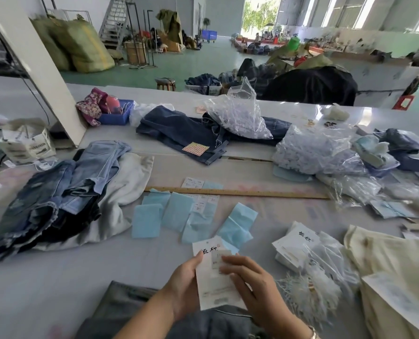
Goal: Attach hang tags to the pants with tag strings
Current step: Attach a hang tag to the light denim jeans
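A wide pale tabletop [57, 272] fills the view. Toward its left edge lies a heap of jeans [57, 199] in mixed blues over a whitish cloth, and toward the far edge a dark pair of jeans [179, 133] lies spread with a small orange sticker sheet [195, 148] on it. Crumpled clear plastic bags [311, 152] crowd the right side. At the near edge, under the forearms, lies a grey pair of pants [120, 304]. A long wooden ruler [240, 192] runs across the middle of the tabletop, with light blue tissue sheets [176, 215] scattered just on its near side. A stack of white tags [296, 245] rests near the right, and beside it a fuzzy bundle that may be tag strings [308, 294], though blur leaves this unsure. The white hang tag [213, 287] is held upright above the grey pants: the left hand [184, 282] grips its left edge with thumb curled over the front, and the right hand [257, 287] has its fingers [230, 261] pinching a small slip against the tag's upper part.
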Tool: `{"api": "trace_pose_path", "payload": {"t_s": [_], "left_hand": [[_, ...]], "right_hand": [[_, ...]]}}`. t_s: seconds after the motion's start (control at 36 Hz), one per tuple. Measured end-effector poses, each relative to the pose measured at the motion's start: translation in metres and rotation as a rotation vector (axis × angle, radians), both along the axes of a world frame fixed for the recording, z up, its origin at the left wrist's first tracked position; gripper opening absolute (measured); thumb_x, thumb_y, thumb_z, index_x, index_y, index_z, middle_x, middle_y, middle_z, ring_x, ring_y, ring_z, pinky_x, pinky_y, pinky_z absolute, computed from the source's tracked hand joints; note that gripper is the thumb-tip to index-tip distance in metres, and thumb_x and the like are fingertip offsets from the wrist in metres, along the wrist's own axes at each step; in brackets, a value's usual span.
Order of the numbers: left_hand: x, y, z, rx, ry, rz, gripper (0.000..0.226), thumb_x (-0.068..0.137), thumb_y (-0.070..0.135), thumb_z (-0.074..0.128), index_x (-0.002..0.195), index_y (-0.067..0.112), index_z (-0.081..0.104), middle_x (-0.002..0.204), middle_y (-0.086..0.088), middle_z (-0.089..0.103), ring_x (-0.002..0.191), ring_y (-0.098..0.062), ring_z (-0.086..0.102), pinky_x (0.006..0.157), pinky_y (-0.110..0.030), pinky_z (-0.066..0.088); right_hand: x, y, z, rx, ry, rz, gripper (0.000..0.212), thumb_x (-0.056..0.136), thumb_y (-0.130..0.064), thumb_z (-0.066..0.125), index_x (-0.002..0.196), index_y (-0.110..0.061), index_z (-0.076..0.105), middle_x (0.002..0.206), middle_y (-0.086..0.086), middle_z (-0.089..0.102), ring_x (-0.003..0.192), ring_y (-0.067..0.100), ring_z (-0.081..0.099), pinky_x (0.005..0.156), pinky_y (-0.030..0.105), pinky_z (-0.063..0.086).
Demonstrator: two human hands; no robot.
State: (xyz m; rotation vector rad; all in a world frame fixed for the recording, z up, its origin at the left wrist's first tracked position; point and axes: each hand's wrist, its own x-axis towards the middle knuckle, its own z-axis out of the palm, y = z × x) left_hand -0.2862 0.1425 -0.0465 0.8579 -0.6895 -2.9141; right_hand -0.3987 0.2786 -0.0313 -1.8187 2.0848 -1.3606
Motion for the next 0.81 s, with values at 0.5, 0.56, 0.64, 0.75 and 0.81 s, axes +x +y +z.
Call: {"api": "trace_pose_path", "payload": {"t_s": [0.5,0.56,0.64,0.75,0.81], "left_hand": [[0.001,0.034,-0.003,-0.199,-0.201,-0.127,0.035,0.089,0.024,0.054,0.116,0.004,0.065,0.084,-0.022,0.067,0.066,-0.033,0.065,0.065,-0.039,0.055],[-0.002,0.038,-0.01,-0.195,-0.231,-0.12,0.03,0.096,0.021,0.048,0.107,0.0,0.068,0.081,-0.021,0.069,0.063,-0.031,0.066,0.059,-0.037,0.056],[-0.009,0.042,-0.019,-0.132,-0.275,-0.088,0.042,0.1,0.025,0.043,0.09,-0.005,0.071,0.081,-0.021,0.068,0.061,-0.03,0.067,0.055,-0.034,0.056],[-0.021,0.047,-0.027,-0.162,-0.339,-0.001,0.036,0.101,0.02,0.043,0.089,-0.004,0.068,0.074,-0.018,0.071,0.056,-0.026,0.067,0.054,-0.032,0.056],[-0.026,0.048,-0.032,-0.282,-0.39,-0.004,0.029,0.099,0.016,0.049,0.093,-0.003,0.069,0.077,-0.016,0.072,0.067,-0.027,0.066,0.064,-0.034,0.053]], "right_hand": [[0.005,0.027,-0.013,0.248,0.515,0.019,0.026,0.085,-0.047,0.05,0.104,-0.048,0.068,0.115,-0.038,0.058,0.106,0.005,0.043,0.086,0.027,0.027],[0.006,0.039,-0.02,0.372,0.578,0.003,0.033,0.078,-0.052,0.051,0.109,-0.052,0.064,0.122,-0.04,0.053,0.114,0.004,0.043,0.088,0.028,0.026],[0.013,0.048,-0.031,0.259,0.566,-0.061,0.029,0.093,-0.039,0.044,0.115,-0.053,0.055,0.127,-0.04,0.048,0.128,-0.004,0.041,0.103,0.026,0.027],[0.025,0.069,-0.067,-0.022,0.437,-0.294,0.059,0.102,-0.004,0.019,0.105,-0.055,0.048,0.105,-0.049,0.047,0.099,-0.013,0.058,0.094,0.017,0.041],[0.017,0.087,-0.085,0.074,0.208,-0.492,0.077,0.093,0.012,0.036,0.091,-0.063,0.055,0.089,-0.036,0.066,0.089,-0.009,0.064,0.086,0.012,0.045]]}}
